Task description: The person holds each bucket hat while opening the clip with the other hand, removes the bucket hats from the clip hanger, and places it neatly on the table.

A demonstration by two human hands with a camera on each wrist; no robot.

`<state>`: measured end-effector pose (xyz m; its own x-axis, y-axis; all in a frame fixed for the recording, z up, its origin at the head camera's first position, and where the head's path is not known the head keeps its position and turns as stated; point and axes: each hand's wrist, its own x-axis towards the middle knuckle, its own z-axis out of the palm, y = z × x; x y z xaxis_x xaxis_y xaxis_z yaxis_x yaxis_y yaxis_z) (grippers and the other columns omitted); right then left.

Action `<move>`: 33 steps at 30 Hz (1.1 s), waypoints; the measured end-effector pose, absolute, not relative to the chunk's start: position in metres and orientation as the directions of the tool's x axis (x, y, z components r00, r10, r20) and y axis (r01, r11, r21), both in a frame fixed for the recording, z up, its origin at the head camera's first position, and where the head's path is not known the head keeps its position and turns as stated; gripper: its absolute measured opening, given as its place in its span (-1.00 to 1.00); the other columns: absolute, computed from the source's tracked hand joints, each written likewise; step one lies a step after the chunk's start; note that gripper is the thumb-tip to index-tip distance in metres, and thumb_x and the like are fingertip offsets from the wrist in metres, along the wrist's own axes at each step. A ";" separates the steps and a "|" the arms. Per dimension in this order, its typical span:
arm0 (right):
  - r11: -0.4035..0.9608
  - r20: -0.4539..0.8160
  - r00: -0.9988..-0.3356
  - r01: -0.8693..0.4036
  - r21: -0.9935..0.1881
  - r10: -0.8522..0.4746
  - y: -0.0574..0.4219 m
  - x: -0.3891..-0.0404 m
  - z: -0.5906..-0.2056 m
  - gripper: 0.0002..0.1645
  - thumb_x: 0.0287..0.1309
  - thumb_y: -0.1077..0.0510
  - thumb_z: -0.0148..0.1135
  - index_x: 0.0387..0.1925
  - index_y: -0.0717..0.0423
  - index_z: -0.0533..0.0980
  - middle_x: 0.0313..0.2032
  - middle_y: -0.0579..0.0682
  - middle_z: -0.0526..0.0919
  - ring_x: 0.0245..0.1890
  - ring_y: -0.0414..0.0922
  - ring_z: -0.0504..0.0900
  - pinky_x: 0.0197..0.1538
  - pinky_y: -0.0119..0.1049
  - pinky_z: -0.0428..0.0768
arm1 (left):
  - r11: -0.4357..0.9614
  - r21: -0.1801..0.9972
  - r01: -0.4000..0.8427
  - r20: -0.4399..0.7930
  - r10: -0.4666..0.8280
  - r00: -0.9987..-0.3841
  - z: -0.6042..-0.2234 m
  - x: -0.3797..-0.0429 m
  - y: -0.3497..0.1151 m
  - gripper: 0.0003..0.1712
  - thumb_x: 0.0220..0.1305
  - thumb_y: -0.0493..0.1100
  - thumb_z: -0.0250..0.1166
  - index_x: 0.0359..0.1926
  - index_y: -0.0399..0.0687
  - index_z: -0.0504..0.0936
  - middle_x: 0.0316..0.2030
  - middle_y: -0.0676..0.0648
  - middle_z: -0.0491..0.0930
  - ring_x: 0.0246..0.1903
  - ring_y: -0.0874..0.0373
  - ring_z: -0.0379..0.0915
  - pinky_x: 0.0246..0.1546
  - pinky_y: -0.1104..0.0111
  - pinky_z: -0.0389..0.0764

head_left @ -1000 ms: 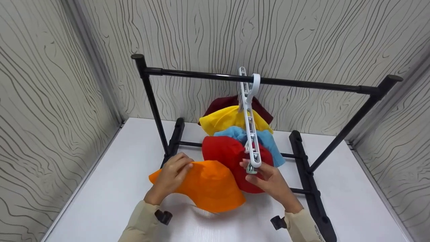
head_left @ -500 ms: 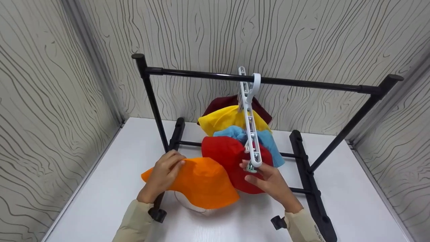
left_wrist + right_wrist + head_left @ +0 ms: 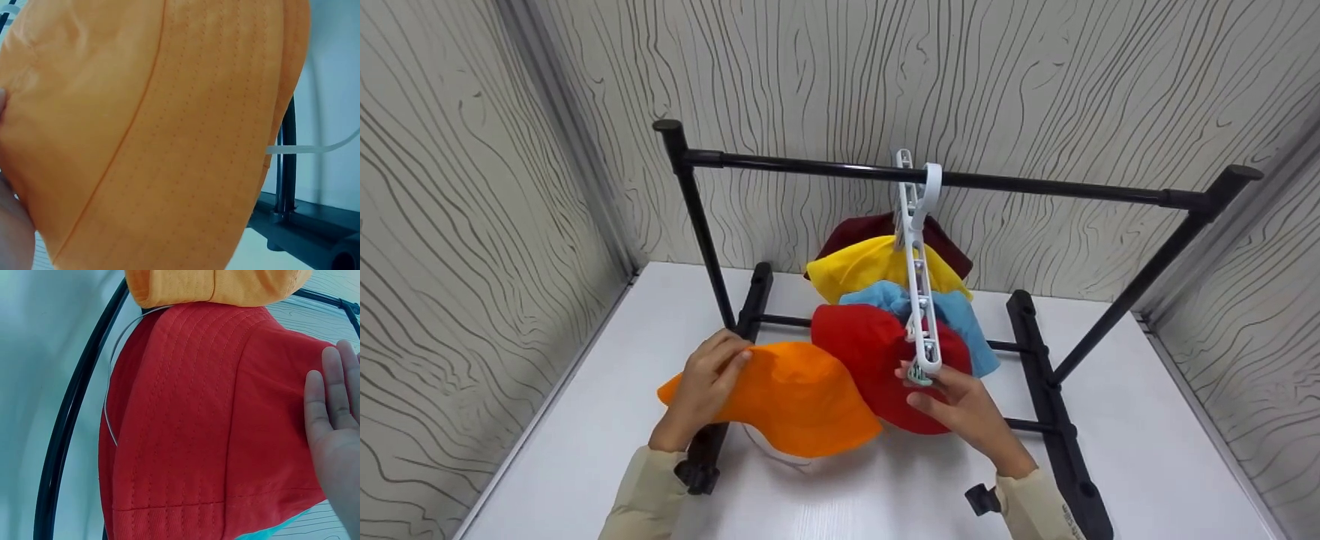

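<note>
My left hand (image 3: 726,369) grips an orange bucket hat (image 3: 787,397) by its left side and holds it above the table; the hat fills the left wrist view (image 3: 169,129). A white clip hanger (image 3: 919,285) hangs from the black rack's top bar (image 3: 1035,184). My right hand (image 3: 913,384) pinches the greenish clip (image 3: 916,373) at the hanger's bottom end. Its other fingers (image 3: 332,399) lie straight against the red hat (image 3: 862,349), which is clipped to the hanger. The orange hat's edge (image 3: 214,284) overlaps the red hat (image 3: 197,427).
Yellow (image 3: 862,266), light blue (image 3: 964,322) and maroon (image 3: 859,229) hats hang higher on the same hanger. The rack's black feet (image 3: 1054,405) stand on a white table (image 3: 615,352) enclosed by wood-grain walls (image 3: 472,225). A thin wire (image 3: 769,454) lies under the orange hat.
My left hand has carried the orange hat to the left and slightly away from the hanger. The right hand has stayed at the bottom clip.
</note>
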<state>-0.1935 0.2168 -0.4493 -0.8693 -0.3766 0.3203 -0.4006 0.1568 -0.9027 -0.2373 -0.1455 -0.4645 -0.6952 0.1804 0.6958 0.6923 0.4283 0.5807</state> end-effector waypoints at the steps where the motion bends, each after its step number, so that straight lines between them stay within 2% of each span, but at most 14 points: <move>1: 0.154 0.324 -0.867 -0.404 -0.902 -0.380 0.217 -0.193 -0.450 -0.45 0.20 0.29 0.23 0.23 0.27 0.40 0.08 -0.15 0.64 0.12 -0.36 0.53 0.13 -0.47 0.51 | 0.429 0.586 0.687 0.692 0.177 -0.700 -0.464 -0.237 -0.147 -0.85 0.24 -0.37 0.24 -0.29 -0.06 0.67 -0.35 0.09 0.52 -0.36 0.26 0.40 -0.28 0.52 0.50; 7: 0.128 0.341 -0.855 -0.417 -0.900 -0.391 0.217 -0.195 -0.451 -0.48 0.19 0.31 0.23 0.20 0.29 0.43 0.07 -0.22 0.63 0.10 -0.35 0.54 0.12 -0.45 0.53 | 0.424 0.604 0.675 0.690 0.146 -0.709 -0.463 -0.238 -0.158 -0.86 0.26 -0.38 0.22 -0.28 -0.10 0.67 -0.36 0.07 0.52 -0.39 0.29 0.38 -0.33 0.55 0.47; 16: 0.130 0.330 -0.856 -0.409 -0.903 -0.398 0.217 -0.194 -0.452 -0.48 0.20 0.31 0.22 0.21 0.29 0.42 0.07 -0.20 0.64 0.09 -0.34 0.55 0.11 -0.45 0.54 | 0.454 0.621 0.639 0.696 0.057 -0.716 -0.468 -0.241 -0.173 -0.83 0.19 -0.49 0.22 -0.32 -0.21 0.66 -0.38 -0.06 0.54 -0.41 0.24 0.39 -0.30 0.68 0.43; 30: 0.141 0.307 -0.865 -0.389 -0.910 -0.397 0.218 -0.191 -0.452 -0.45 0.21 0.28 0.22 0.24 0.31 0.39 0.07 -0.22 0.64 0.09 -0.36 0.55 0.09 -0.44 0.55 | 0.479 0.663 0.575 0.681 -0.070 -0.729 -0.472 -0.241 -0.205 -0.88 0.28 -0.41 0.20 -0.33 -0.22 0.66 -0.38 -0.06 0.54 -0.38 0.37 0.39 -0.30 0.66 0.42; 33: 0.152 0.314 -0.864 -0.398 -0.905 -0.393 0.218 -0.191 -0.453 -0.46 0.21 0.29 0.22 0.22 0.31 0.40 0.06 -0.17 0.66 0.07 -0.36 0.58 0.09 -0.45 0.55 | 0.496 0.676 0.545 0.673 -0.112 -0.731 -0.474 -0.240 -0.211 -0.89 0.28 -0.40 0.19 -0.33 -0.24 0.65 -0.39 -0.07 0.54 -0.38 0.39 0.38 -0.28 0.67 0.40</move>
<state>-0.1912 0.2183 -0.4529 -0.8641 -0.3933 0.3141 -0.3981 0.1522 -0.9046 -0.2404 -0.2109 -0.4743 -0.7314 -0.1123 0.6726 0.5453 0.4961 0.6757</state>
